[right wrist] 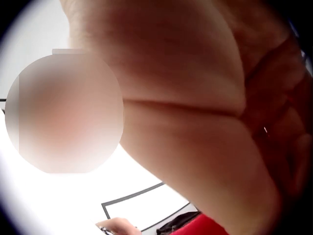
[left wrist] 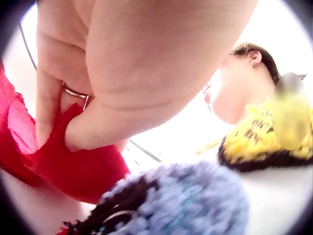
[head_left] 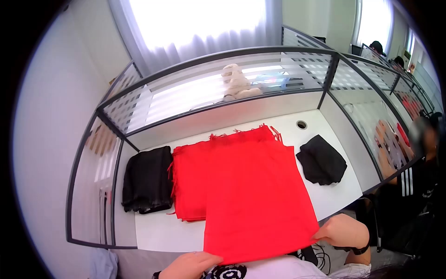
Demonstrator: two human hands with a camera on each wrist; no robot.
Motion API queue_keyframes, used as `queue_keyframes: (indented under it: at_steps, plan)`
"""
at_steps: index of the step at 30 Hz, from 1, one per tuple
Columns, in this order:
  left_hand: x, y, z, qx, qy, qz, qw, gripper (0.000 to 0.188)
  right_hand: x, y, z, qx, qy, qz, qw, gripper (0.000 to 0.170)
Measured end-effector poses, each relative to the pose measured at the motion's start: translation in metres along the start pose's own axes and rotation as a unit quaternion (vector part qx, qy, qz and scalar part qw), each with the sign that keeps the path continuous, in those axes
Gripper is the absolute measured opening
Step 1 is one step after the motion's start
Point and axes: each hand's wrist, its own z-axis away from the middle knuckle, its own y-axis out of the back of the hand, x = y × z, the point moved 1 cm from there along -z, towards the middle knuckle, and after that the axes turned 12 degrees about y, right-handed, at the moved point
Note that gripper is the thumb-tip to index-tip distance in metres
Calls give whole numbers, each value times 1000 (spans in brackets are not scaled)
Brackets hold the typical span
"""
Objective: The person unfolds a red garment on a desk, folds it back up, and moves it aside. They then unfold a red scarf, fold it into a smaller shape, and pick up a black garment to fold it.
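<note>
Red cloth [head_left: 255, 190], near edge pinched by both hands.

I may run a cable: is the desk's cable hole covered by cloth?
No, the cable hole lies uncovered behind the right-hand black cloth.

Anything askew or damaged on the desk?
No spill or damage visible. Red cloth looks uneven: its right part overhangs the front of the desk, but left hand and right hand hold it there, so probably mid-handling. Fringe straggles at its back. Right black cloth sits skewed.
</note>
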Motion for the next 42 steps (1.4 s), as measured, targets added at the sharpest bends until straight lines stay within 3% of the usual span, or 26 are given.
queue_keyframes:
  at_steps: [3,6,9,14,17,18,19,20,21,22,25,27,30,32,34,36,39,42]
  plan:
    - [-5,13,3,-40,0,44,998,49,-6,12,7,33,22,-56,998,13]
    - [-7,34,-8,8,-15,51,999,43,3,23,5,68,3,-46,997,13]
    - [-23,56,-42,111,-22,22,993,29,25,34,-9,135,7,-18,991,14]
    - [-49,129,-126,165,-21,109,980,19,80,75,-70,279,-3,-71,958,12]
    - [-92,152,-204,188,-27,186,964,23,135,90,-118,301,-87,-107,944,16]
    - [-110,150,-229,187,-27,185,964,23,161,82,-135,358,-92,-128,920,16]
    - [-128,147,-253,262,-23,209,942,25,178,79,-148,349,-152,-132,915,25]
    - [-147,143,-275,336,-21,231,913,27,196,58,-156,404,-118,-7,907,34]
    - [-175,133,-285,379,21,149,913,32,205,37,-159,453,-82,121,880,44]
    - [-167,125,-276,360,29,156,920,33,195,34,-154,375,-125,65,916,61]
    - [-134,88,-223,274,11,102,956,34,159,-2,-129,336,-80,32,938,63]
    - [-117,60,-189,209,40,98,972,42,122,-16,-106,260,-84,-22,962,63]
    - [-103,21,-156,164,100,20,981,63,106,-51,-91,256,-91,-69,960,66]
    - [-95,8,-150,187,107,-24,976,70,102,-59,-95,249,-98,-63,961,67]
    - [-91,0,-153,218,105,-33,970,72,104,-64,-102,327,-130,-65,934,63]
    - [-82,2,-161,250,86,-69,962,70,105,-62,-107,342,-154,-40,926,58]
    - [-85,-3,-172,287,45,-148,946,50,114,-68,-112,358,-153,2,921,49]
    - [-88,-6,-181,326,32,-136,935,32,119,-65,-114,394,-86,115,908,29]
